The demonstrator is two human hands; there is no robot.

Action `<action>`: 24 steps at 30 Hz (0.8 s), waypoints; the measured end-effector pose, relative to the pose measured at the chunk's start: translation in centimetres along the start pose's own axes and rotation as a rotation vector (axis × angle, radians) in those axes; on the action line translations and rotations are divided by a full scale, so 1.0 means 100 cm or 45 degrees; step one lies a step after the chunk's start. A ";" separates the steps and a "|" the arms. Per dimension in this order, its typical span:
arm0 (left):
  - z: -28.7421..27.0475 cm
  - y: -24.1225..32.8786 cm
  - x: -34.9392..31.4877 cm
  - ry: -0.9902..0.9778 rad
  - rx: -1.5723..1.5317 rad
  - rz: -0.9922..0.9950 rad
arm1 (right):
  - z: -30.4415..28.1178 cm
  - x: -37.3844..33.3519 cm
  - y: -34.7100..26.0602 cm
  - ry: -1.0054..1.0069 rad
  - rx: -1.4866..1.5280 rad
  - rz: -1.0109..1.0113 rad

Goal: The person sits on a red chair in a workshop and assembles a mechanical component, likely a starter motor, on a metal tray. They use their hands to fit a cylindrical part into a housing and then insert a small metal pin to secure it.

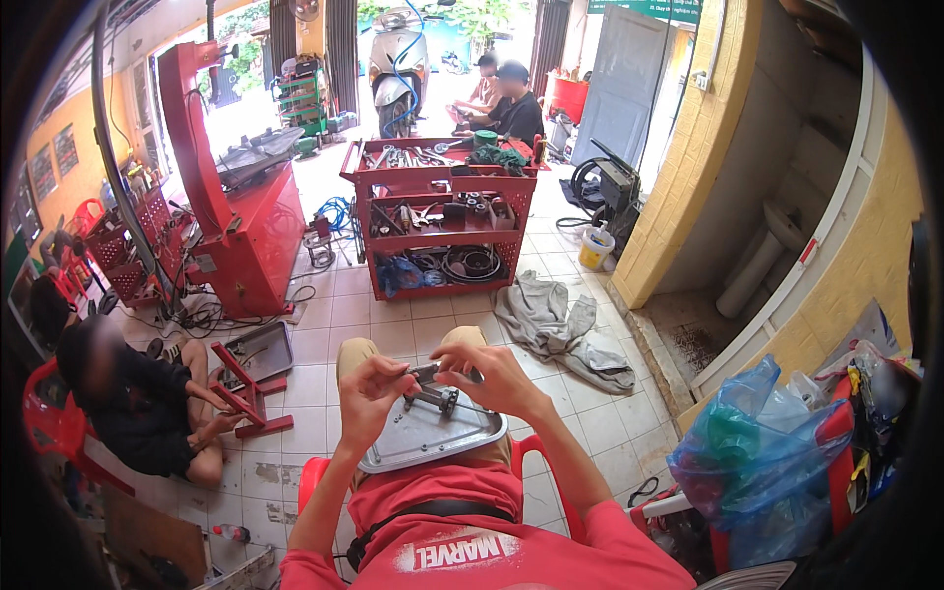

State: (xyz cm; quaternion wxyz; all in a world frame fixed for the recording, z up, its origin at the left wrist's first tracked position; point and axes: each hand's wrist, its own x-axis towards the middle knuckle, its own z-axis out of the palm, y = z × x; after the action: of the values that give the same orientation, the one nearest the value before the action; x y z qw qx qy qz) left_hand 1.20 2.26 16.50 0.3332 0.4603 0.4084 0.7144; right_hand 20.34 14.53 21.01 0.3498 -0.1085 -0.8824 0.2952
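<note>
Above my lap, my right hand (492, 376) is curled around a dark grey metal part (425, 374), whose exact kind I cannot make out. My left hand (372, 391) is closed in a pinch at the part's left end; whatever lies between those fingertips is too small to name. A shallow silver metal tray (423, 452) rests across my thighs beneath both hands. On it lies a metal piece with a short shaft (438, 401), partly covered by my right hand, along with a few small bits.
A red tool trolley (442, 246) holding wrenches stands ahead. Grey cloth (560, 329) lies on the tiles to its right. At left, a seated person (128, 403) handles a red metal stand (258, 403) beside a grey tray (258, 352). Plastic bags (757, 442) crowd the right.
</note>
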 end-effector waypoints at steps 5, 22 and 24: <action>0.000 0.001 -0.001 -0.010 0.034 -0.018 | 0.003 -0.002 0.004 0.061 0.042 -0.044; 0.000 -0.001 0.003 -0.051 0.056 -0.027 | 0.000 -0.002 0.006 0.035 -0.020 -0.008; -0.002 0.001 0.000 -0.039 0.046 -0.036 | 0.002 -0.001 0.005 0.029 -0.027 -0.011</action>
State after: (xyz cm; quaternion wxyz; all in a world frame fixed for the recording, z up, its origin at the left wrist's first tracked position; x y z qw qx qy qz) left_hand 0.99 2.16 16.49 0.3412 0.4714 0.4225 0.6949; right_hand 20.23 14.77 20.55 0.3600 -0.1120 -0.8819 0.2832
